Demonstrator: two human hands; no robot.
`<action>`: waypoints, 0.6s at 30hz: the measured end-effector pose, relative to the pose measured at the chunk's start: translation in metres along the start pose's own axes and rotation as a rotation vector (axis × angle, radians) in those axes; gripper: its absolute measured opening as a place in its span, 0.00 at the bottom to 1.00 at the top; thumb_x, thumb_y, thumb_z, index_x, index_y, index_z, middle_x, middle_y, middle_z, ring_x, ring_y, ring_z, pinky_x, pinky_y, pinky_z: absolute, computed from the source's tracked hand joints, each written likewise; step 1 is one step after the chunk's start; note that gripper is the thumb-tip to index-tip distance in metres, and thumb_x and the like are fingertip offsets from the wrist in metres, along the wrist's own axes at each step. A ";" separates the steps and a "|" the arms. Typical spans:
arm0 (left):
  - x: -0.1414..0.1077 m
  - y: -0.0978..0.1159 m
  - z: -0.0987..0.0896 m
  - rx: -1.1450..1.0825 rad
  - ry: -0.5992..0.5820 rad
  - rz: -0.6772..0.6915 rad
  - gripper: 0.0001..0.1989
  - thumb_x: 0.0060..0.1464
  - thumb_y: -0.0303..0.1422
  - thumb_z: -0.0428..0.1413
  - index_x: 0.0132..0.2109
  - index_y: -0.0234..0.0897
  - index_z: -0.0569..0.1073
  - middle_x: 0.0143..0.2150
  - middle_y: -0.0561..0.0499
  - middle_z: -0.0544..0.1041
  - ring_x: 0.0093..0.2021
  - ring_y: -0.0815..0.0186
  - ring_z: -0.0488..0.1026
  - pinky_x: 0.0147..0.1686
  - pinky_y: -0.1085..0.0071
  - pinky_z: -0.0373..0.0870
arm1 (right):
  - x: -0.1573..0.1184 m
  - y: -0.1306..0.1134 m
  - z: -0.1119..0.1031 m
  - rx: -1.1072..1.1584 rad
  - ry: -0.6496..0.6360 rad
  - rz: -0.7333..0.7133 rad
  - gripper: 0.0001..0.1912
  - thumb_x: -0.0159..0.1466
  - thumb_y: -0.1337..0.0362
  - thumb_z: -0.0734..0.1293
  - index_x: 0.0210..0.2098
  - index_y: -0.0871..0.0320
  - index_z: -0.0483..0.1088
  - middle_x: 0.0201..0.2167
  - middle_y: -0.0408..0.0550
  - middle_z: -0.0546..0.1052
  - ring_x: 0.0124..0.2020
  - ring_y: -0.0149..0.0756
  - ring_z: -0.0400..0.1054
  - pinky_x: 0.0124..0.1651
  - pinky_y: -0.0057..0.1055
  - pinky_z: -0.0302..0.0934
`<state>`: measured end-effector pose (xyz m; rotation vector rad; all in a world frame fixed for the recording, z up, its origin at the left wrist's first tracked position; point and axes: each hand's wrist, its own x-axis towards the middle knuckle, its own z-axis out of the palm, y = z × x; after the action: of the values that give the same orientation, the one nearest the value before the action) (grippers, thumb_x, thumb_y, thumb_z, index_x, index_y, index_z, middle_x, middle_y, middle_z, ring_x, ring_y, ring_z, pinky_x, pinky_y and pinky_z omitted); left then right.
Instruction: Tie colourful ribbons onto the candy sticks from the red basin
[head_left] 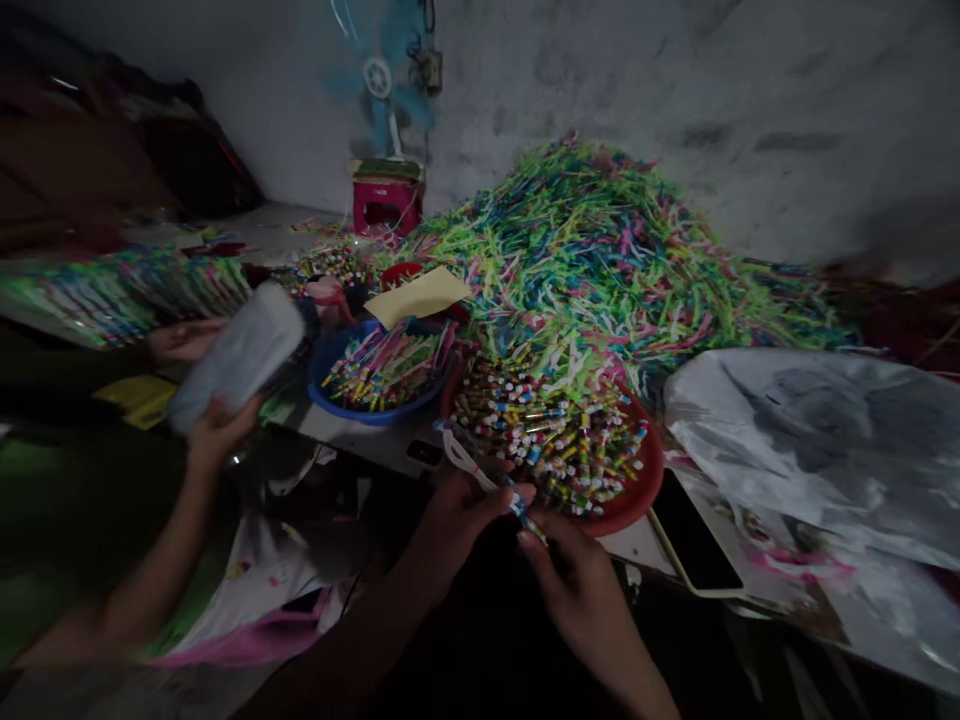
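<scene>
In the head view my left hand (461,515) pinches a small slim tube with a looped white strip (472,464). The strip sticks out past my left fingers toward the basins. My right hand (574,565) has thumb and fingers closed on the tube's lower end, which shows blue and yellow bands. Just beyond my hands stands a red basin (645,490) full of short tubes with yellow, blue and white ends (540,425). To its left, a blue basin (360,412) holds similar tubes with coloured strips attached.
Behind the basins rises a large heap of coloured strips (600,240). A phone (697,535) and a white plastic bag (810,440) lie at right. At left, a co-worker's hands (217,430) hold a blurred pale package (240,355). A fan (377,78) stands at the back.
</scene>
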<state>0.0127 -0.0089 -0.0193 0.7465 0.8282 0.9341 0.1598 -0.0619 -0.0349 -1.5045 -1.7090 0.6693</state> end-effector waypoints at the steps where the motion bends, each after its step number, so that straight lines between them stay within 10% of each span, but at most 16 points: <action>1: -0.002 0.000 -0.002 0.023 -0.020 0.000 0.23 0.44 0.38 0.64 0.47 0.34 0.70 0.38 0.45 0.81 0.43 0.57 0.77 0.49 0.61 0.68 | 0.001 0.000 0.000 0.128 -0.078 0.034 0.14 0.66 0.56 0.59 0.42 0.56 0.70 0.37 0.49 0.77 0.38 0.38 0.71 0.41 0.32 0.64; 11: -0.028 0.016 -0.034 0.128 0.045 0.047 0.17 0.49 0.37 0.61 0.45 0.34 0.73 0.39 0.45 0.81 0.45 0.58 0.75 0.47 0.65 0.68 | 0.013 -0.022 0.038 0.605 -0.287 0.082 0.19 0.64 0.50 0.60 0.35 0.58 0.73 0.25 0.45 0.73 0.27 0.32 0.66 0.31 0.26 0.61; 18: -0.029 0.009 -0.043 0.219 0.089 0.065 0.13 0.49 0.38 0.60 0.39 0.35 0.77 0.38 0.46 0.80 0.39 0.62 0.75 0.45 0.67 0.67 | 0.013 -0.013 0.047 0.571 -0.301 0.043 0.22 0.65 0.55 0.61 0.57 0.50 0.64 0.55 0.50 0.70 0.56 0.39 0.63 0.58 0.37 0.57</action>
<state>-0.0381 -0.0227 -0.0248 0.9308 1.0008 0.9492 0.1137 -0.0471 -0.0490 -1.0737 -1.5133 1.3309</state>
